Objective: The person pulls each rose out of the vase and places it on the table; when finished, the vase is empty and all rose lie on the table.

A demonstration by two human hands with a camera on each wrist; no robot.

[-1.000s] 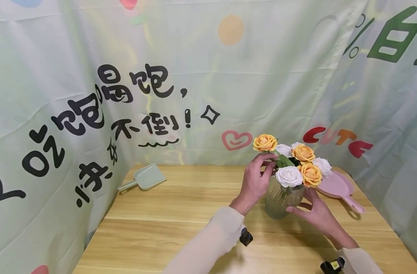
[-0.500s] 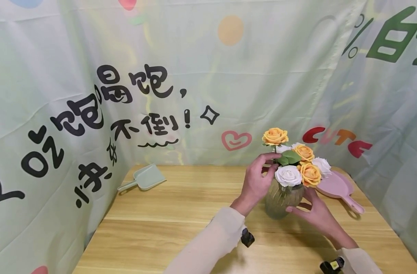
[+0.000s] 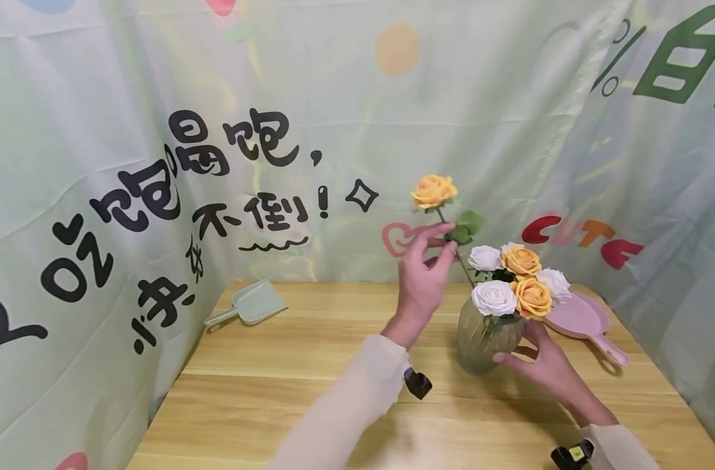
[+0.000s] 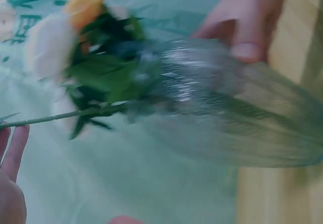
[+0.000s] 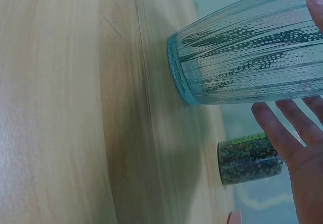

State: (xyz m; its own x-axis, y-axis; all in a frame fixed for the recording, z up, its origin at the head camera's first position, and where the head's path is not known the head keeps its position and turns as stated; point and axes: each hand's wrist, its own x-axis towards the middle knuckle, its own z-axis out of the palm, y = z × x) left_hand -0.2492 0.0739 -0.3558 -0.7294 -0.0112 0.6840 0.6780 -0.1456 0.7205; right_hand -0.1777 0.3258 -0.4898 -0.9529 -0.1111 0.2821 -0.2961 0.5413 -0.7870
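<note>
A ribbed glass vase (image 3: 480,336) stands upright on the table, holding several white and orange roses (image 3: 520,260). My right hand (image 3: 542,362) grips the vase's lower right side, thumb in front; in the right wrist view, its fingers (image 5: 277,133) lie along the other side of the glass. Up and left of the bouquet, my left hand (image 3: 422,277) pinches an orange rose (image 3: 433,192) by its green stem, just beside a leaf. That stem slants down to the vase mouth, and its lower part is inside the glass, as the left wrist view shows in blur.
A pink pan (image 3: 577,316) lies at the right behind my right hand. At the back left is a pale green dustpan (image 3: 254,303). The right wrist view shows a clear jar (image 5: 250,158) of dark pebble-like bits beyond the vase. Printed cloth (image 3: 333,85) walls in the table.
My left hand has risen and moved left, drawing the orange rose up out of the bunch along with its leaf. The right hand and vase stay in place.
</note>
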